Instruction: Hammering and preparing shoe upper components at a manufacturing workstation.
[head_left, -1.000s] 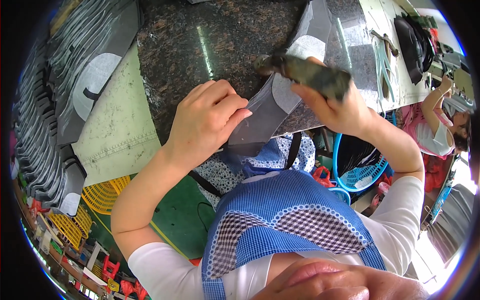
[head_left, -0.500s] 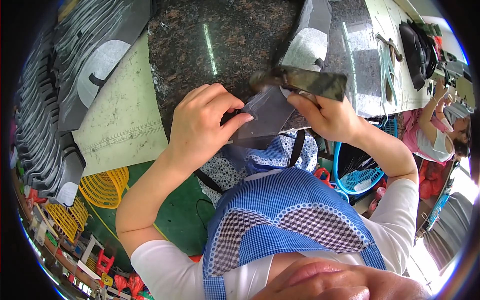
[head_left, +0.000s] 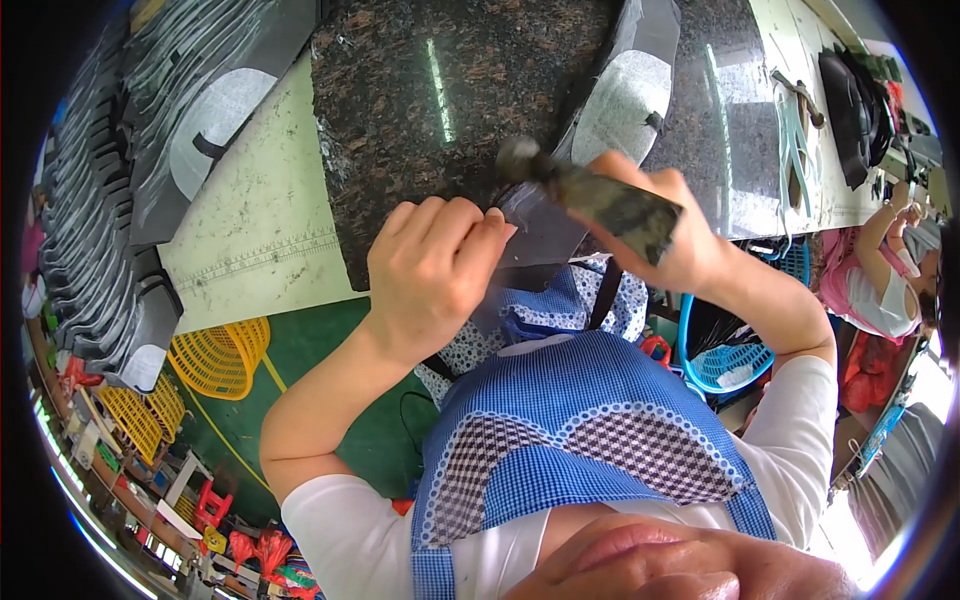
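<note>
On a dark speckled stone slab (head_left: 400, 110) lies a long dark grey sheet piece (head_left: 548, 228) with a whitish rounded patch (head_left: 622, 105), its near end reaching the slab's edge. My left hand (head_left: 432, 262) is closed, thumb and fingers pinched at the piece's left edge; the pinched spot is partly hidden. My right hand (head_left: 685, 225) grips a hammer (head_left: 612, 208) by its thick, mottled, wrapped-looking handle. The hammer's blurred head is above the piece's left edge, just beyond my left fingertips. Whether it touches the piece I cannot tell.
Stacks of similar grey pieces (head_left: 95, 230) line the left of the pale table (head_left: 250, 215). Yellow baskets (head_left: 222, 358) stand below left, a blue basket (head_left: 730, 368) below right. Another hammer-like tool (head_left: 800, 95), straps (head_left: 790, 150) and a person (head_left: 875, 270) are at the right.
My left fingers have closed together at the piece's edge. My right hand has turned upward with the hammer, its handle now slanting down to the right. The whole view has shifted slightly.
</note>
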